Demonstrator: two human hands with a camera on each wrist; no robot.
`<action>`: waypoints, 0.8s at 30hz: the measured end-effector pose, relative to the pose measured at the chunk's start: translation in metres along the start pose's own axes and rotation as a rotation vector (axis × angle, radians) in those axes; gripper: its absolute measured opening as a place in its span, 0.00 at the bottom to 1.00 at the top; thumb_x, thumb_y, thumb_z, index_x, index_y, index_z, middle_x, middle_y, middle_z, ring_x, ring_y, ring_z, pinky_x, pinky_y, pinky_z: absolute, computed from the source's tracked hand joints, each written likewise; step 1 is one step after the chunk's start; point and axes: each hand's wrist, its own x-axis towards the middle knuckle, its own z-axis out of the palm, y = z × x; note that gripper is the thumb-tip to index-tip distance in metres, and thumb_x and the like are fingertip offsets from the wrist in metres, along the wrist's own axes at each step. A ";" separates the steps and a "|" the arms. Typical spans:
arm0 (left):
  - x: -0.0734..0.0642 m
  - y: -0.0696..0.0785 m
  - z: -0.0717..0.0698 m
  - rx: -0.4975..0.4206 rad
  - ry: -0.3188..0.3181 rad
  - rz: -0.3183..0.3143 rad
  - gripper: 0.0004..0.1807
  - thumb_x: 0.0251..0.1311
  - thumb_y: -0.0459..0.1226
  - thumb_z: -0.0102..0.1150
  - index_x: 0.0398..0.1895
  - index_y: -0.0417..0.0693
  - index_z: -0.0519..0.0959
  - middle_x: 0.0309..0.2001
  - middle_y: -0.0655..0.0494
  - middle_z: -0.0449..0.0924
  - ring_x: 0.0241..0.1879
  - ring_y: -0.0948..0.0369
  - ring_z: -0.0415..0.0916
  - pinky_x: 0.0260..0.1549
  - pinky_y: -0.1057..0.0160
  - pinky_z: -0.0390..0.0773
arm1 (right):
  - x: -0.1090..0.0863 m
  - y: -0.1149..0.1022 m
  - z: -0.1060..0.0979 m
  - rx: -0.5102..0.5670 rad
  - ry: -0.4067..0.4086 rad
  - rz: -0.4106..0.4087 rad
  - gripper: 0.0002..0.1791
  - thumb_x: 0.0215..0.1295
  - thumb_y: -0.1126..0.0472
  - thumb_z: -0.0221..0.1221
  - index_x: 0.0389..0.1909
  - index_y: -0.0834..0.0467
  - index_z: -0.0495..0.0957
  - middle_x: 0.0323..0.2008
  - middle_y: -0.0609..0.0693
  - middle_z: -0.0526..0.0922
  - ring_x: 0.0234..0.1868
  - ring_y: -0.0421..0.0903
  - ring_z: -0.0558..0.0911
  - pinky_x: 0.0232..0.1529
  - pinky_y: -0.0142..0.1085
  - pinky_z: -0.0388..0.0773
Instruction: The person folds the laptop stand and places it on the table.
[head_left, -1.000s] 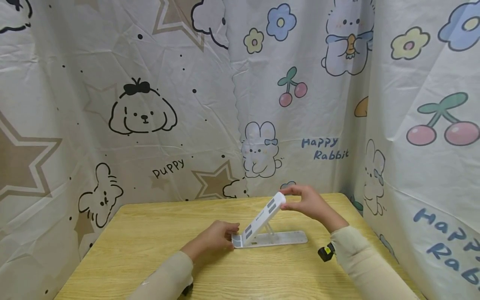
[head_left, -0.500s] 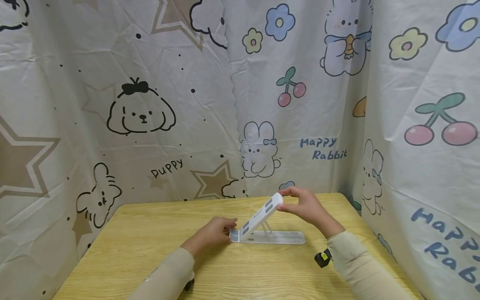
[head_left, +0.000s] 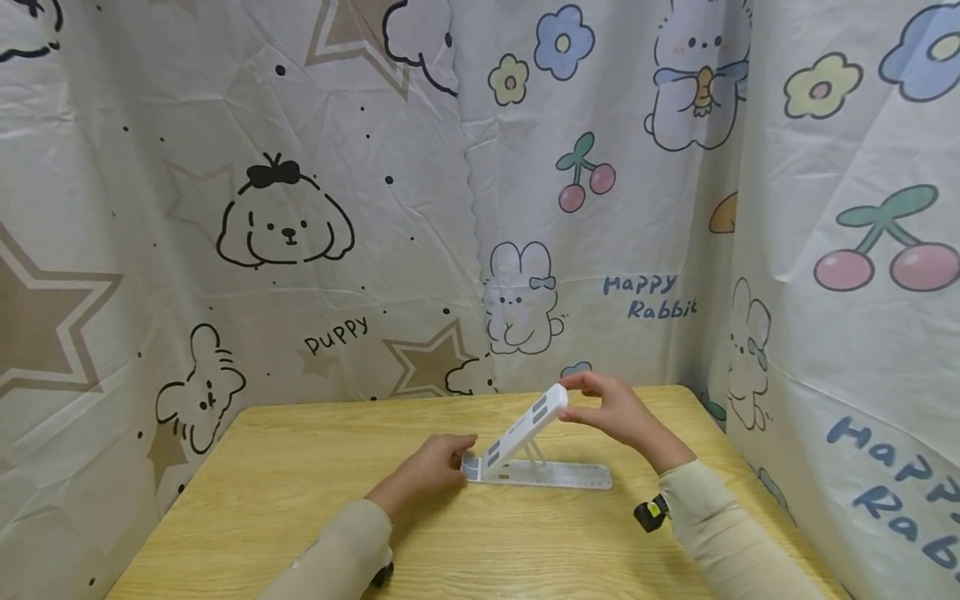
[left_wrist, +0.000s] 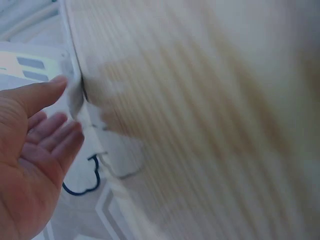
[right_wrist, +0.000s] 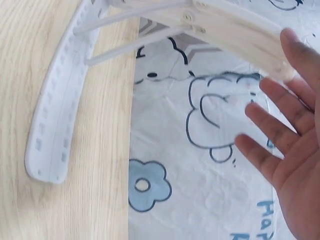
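A white folding laptop stand stands near the middle of the table, its flat base on the wood and its upper panel tilted up to the right. Grey pads mark the panel, and thin struts prop it from beneath. At the low hinged end, my left hand holds the stand between thumb and fingers; in the left wrist view its thumb lies against that end. My right hand pinches the raised end between thumb and index finger. Its other fingers spread loosely in the right wrist view.
The wooden table reaches to a patterned cloth curtain at the back and sides. A black wrist camera hangs by the right sleeve. Another dark one shows under the left sleeve.
The stand's low end and my left hand have shifted slightly away from me, turning the base a little. My right hand keeps its grip on the raised end. Little differs since half a second ago.
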 end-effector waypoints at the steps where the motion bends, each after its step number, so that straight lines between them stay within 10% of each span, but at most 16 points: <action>1: 0.000 0.003 0.000 0.006 0.017 -0.001 0.37 0.60 0.31 0.71 0.73 0.38 0.69 0.69 0.43 0.74 0.68 0.46 0.73 0.66 0.47 0.75 | 0.000 0.003 -0.002 0.004 -0.021 -0.008 0.28 0.57 0.46 0.74 0.58 0.49 0.81 0.59 0.47 0.84 0.63 0.55 0.79 0.66 0.59 0.74; 12: -0.002 0.057 0.007 -0.056 0.236 0.062 0.36 0.67 0.42 0.68 0.75 0.43 0.68 0.73 0.46 0.70 0.72 0.46 0.68 0.69 0.45 0.71 | 0.002 0.064 -0.009 0.042 -0.204 0.066 0.27 0.65 0.49 0.69 0.64 0.50 0.80 0.66 0.52 0.80 0.69 0.61 0.74 0.69 0.63 0.69; 24: 0.001 0.079 0.026 0.003 0.296 0.048 0.34 0.64 0.35 0.70 0.73 0.43 0.71 0.71 0.46 0.73 0.68 0.48 0.74 0.64 0.50 0.78 | -0.014 0.112 0.007 0.044 -0.383 0.146 0.21 0.70 0.66 0.63 0.63 0.55 0.81 0.66 0.54 0.79 0.71 0.64 0.71 0.71 0.67 0.63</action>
